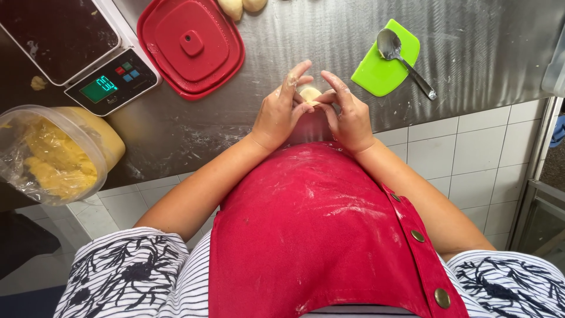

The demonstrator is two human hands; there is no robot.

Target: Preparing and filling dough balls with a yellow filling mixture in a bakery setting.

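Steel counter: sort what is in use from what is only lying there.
In use: dough piece, pinched between left hand and right hand.

Lying about: red lid, scale, tub of yellow filling, green scraper, spoon, dough balls.
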